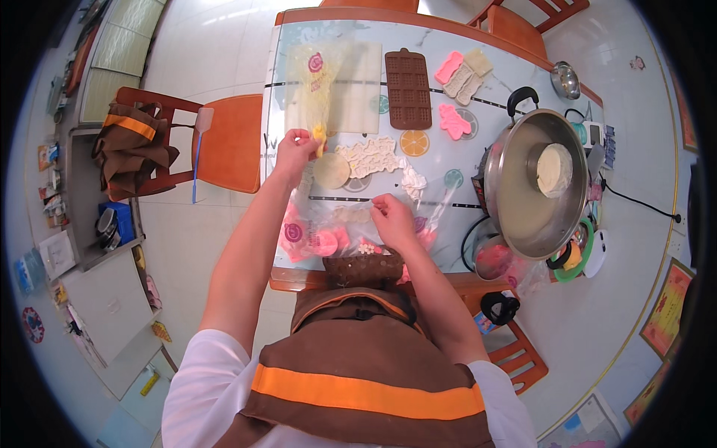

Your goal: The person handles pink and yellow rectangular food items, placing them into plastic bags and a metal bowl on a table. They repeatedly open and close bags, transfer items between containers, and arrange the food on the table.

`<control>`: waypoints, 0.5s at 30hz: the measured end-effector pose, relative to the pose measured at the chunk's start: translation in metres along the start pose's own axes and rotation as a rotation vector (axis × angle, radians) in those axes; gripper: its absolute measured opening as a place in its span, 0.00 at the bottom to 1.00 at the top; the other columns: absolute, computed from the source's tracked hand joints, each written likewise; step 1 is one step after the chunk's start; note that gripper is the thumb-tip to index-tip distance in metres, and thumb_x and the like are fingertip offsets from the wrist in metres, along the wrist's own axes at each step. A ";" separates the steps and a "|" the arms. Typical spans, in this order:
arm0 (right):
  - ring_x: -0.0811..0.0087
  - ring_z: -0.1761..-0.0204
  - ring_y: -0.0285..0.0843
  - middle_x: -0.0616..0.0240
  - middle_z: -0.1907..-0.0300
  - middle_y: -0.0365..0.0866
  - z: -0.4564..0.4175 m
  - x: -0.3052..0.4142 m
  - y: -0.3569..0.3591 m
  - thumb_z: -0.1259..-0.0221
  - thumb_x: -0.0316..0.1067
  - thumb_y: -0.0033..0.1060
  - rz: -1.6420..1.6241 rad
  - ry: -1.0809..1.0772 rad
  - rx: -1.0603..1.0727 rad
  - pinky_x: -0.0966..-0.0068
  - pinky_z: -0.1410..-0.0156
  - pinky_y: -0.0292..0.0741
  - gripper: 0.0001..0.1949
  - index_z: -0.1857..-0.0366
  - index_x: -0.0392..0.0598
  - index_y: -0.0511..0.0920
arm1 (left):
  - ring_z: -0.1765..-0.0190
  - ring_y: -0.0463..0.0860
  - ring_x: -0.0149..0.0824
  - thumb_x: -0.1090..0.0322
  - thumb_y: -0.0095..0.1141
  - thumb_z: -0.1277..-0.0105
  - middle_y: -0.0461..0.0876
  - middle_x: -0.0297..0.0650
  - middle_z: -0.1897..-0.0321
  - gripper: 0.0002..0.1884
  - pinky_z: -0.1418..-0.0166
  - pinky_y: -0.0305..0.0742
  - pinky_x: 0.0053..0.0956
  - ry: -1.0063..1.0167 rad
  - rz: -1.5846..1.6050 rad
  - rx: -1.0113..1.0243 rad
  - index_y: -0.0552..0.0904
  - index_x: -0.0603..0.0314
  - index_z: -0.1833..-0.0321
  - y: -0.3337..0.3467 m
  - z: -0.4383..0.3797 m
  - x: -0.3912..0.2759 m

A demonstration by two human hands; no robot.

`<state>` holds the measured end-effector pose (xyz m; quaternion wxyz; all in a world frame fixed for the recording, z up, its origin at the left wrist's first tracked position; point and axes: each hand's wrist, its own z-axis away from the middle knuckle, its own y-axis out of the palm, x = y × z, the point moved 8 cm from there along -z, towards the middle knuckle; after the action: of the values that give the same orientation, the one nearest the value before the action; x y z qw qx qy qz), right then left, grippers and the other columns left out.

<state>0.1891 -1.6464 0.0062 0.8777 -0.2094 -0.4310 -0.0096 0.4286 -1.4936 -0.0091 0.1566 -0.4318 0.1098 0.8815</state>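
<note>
My left hand (295, 152) pinches the narrow end of a clear piping bag (322, 92), where yellow filling has gathered. The bag's wide end lies flat over a pale translucent board (364, 84). Just below that hand are a round cream-coloured mold (331, 171) and a cream textured mold (372, 157). Thumb and fingers of my right hand (394, 219) are drawn together above clear plastic bags. Whether they grip the plastic is unclear. Pink-filled clear bags (322, 241) lie at the near edge, and a crumpled white piece (413, 180) rests beyond my right hand.
A brown silicone mold (409, 89), pink molds (455, 122) and a cream wavy mold (461, 83) lie farther back. At the right, a large steel pan (521, 224) holds pale liquid and a white round block (554, 171). An orange-brown chair (229, 143) stands left of the table.
</note>
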 end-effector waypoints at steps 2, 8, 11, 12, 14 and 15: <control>0.66 0.54 0.87 0.57 0.52 0.88 -0.005 0.011 0.002 0.36 0.36 0.67 -0.076 0.004 0.008 0.69 0.47 0.81 0.15 0.49 0.42 0.82 | 0.58 0.89 0.36 0.76 0.63 0.32 0.88 0.46 0.58 0.16 0.53 0.83 0.29 -0.007 0.009 0.027 0.72 0.66 0.47 0.005 0.025 0.006; 0.73 0.56 0.87 0.57 0.59 0.90 -0.031 0.050 0.026 0.39 0.35 0.69 -0.699 -0.087 0.085 0.72 0.49 0.81 0.17 0.49 0.38 0.83 | 0.56 0.87 0.32 0.78 0.64 0.33 0.88 0.43 0.57 0.16 0.49 0.82 0.26 -0.007 -0.070 0.221 0.74 0.67 0.45 0.043 0.108 0.048; 0.66 0.57 0.89 0.55 0.59 0.90 -0.022 0.045 0.027 0.41 0.36 0.70 -0.370 -0.068 0.053 0.67 0.50 0.82 0.16 0.52 0.38 0.84 | 0.59 0.87 0.30 0.80 0.63 0.33 0.88 0.42 0.58 0.15 0.51 0.82 0.24 0.055 -0.062 0.236 0.76 0.67 0.45 0.050 0.143 0.072; 0.59 0.58 0.90 0.51 0.61 0.90 -0.019 0.037 0.027 0.41 0.38 0.69 -0.272 -0.091 -0.034 0.63 0.51 0.82 0.16 0.55 0.37 0.85 | 0.60 0.87 0.29 0.79 0.62 0.32 0.88 0.42 0.58 0.14 0.52 0.82 0.24 0.003 -0.108 0.261 0.77 0.67 0.45 0.049 0.152 0.086; 0.56 0.59 0.90 0.49 0.63 0.89 0.006 0.048 0.021 0.41 0.38 0.68 -0.255 -0.104 -0.044 0.61 0.52 0.82 0.15 0.56 0.37 0.85 | 0.63 0.87 0.29 0.76 0.60 0.29 0.89 0.42 0.60 0.11 0.55 0.83 0.23 -0.105 -0.202 0.296 0.79 0.68 0.45 0.040 0.170 0.114; 0.54 0.59 0.90 0.48 0.64 0.89 0.017 0.055 0.017 0.40 0.39 0.68 -0.246 -0.115 -0.043 0.60 0.52 0.81 0.15 0.57 0.37 0.85 | 0.64 0.87 0.29 0.75 0.59 0.27 0.89 0.42 0.61 0.09 0.56 0.83 0.23 -0.158 -0.191 0.322 0.80 0.68 0.47 0.041 0.182 0.117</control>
<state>0.2139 -1.6151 0.0511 0.8390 -0.1740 -0.5028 -0.1144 0.2134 -1.4504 0.0099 0.3147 -0.3391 0.1950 0.8648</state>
